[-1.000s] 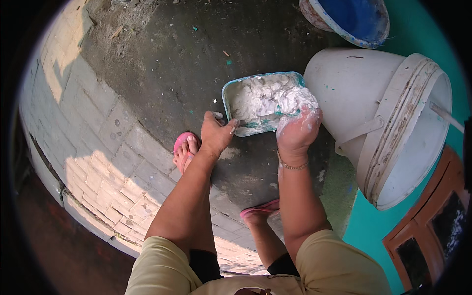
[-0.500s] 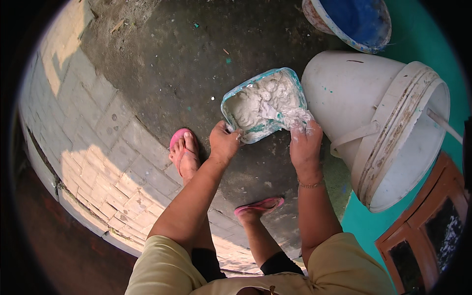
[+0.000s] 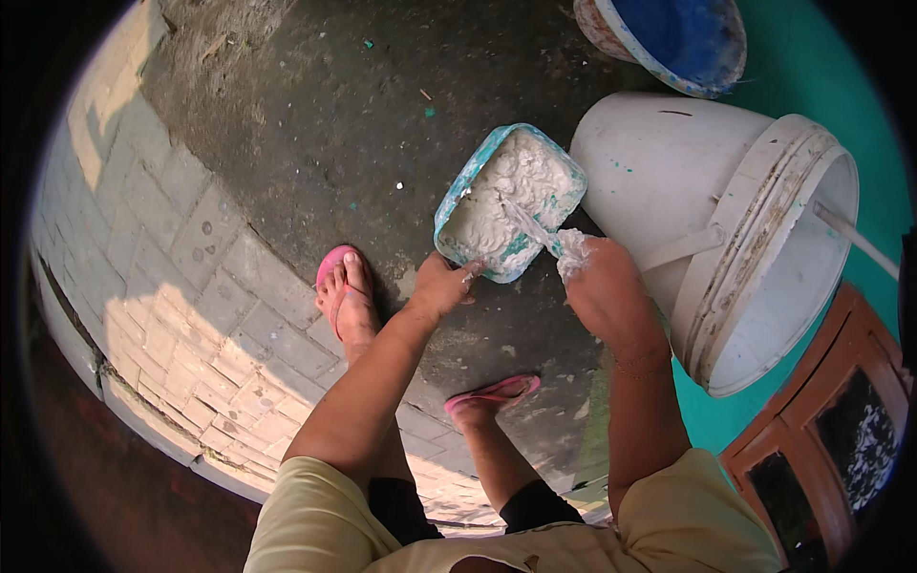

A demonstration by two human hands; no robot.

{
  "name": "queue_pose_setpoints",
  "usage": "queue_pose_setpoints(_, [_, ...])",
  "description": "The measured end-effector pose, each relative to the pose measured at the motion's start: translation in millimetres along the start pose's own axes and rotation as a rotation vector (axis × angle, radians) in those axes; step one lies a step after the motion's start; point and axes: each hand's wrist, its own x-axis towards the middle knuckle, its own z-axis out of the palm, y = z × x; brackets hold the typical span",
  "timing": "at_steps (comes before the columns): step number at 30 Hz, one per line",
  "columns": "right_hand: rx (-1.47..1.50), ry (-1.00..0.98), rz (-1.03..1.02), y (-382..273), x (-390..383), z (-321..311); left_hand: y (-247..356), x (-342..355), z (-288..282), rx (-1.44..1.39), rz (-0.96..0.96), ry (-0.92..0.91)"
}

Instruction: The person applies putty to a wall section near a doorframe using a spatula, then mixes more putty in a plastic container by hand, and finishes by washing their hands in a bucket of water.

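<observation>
A teal, rounded-square tub [image 3: 446,202] holds thick off-white paste [image 3: 506,191] like putty or plaster. My left hand [image 3: 445,286] is closed on the tub's near left corner, fingers partly hidden beneath the rim. At the near right corner, my right hand [image 3: 611,286] grips a paste-smeared hand tool [image 3: 532,229]. The tool's narrow shaft slants over the rim, with its far end in the paste; its exact kind is covered by the coating. White paste clings around the right fingers.
A big white bucket [image 3: 659,162] with a handle lies on its side at right. Beyond it sits a blue-lined basin [image 3: 683,38]. A teal wall [image 3: 802,57] and brown-framed door or window [image 3: 821,411] border the right; paving bricks [image 3: 229,286] lie left.
The tub now tilts more, its left side raised. My right hand has turned and moved slightly away from the rim, exposing more of the tool's shaft; my left hand keeps its hold.
</observation>
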Motion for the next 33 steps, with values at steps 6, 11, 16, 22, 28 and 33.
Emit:
queue_pose_setpoints(6, [-0.163, 0.172, -0.086, -6, 14, 29, 17, -14, 2, 0.084, 0.399, 0.31])
queue_pose_setpoints(11, [0.038, 0.159, 0.151, -41, -3, -8, 12, -10, -11, 0.271, 0.524, 0.375])
queue_pose_setpoints(16, [-0.161, 0.129, 0.012, -13, 31, 31, 21, -12, -1, 0.118, 0.414, 0.305])
queue_pose_setpoints(22, [-0.107, 0.174, -0.01, -3, 16, 28, 24, -17, -1, 0.061, 0.387, 0.273])
queue_pose_setpoints(28, [-0.001, 0.128, -0.007, -24, 1, 0, 26, -8, -3, -0.025, 0.4, 0.24])
queue_pose_setpoints(33, [-0.134, 0.101, 0.134, -17, 2, 61, 17, -7, -3, -0.028, 0.394, 0.239])
